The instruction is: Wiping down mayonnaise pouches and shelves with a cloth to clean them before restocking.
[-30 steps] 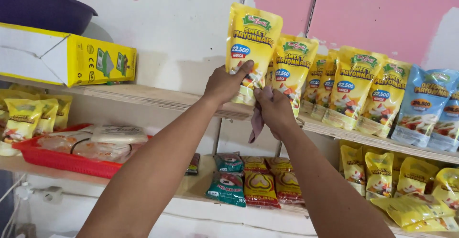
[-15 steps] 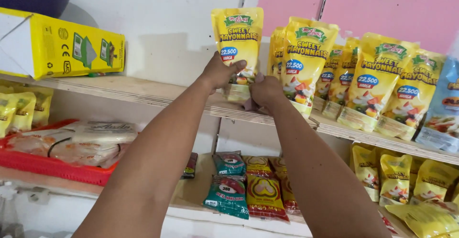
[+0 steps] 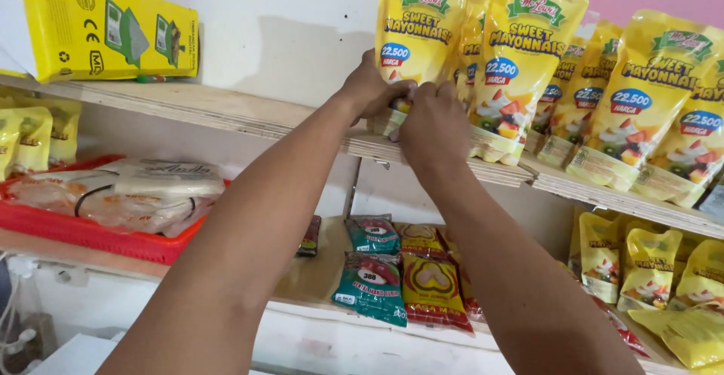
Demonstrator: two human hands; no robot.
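You had two plywood shelves in front of you. Upper shelf (image 3: pixel 226 115) ran L to R, w/ a second board (image 3: pixel 626 198) butting on slightly lower at the R. On it stood a yellow box (image 3: pixel 105 28) at far L, then a row of yellow pouches (image 3: pixel 539 58), upright, packed close together; the leftmost pouch (image 3: pixel 415 39) stood at the board's R end. Lower shelf (image 3: pixel 309 269) carried a red tray (image 3: pixel 98 235) of clear-wrapped packs at L, small green sachets (image 3: pixel 373 284) and red-yellow sachets (image 3: pixel 430 288) lying flat in the middle, more yellow packs (image 3: pixel 648 262) at R.
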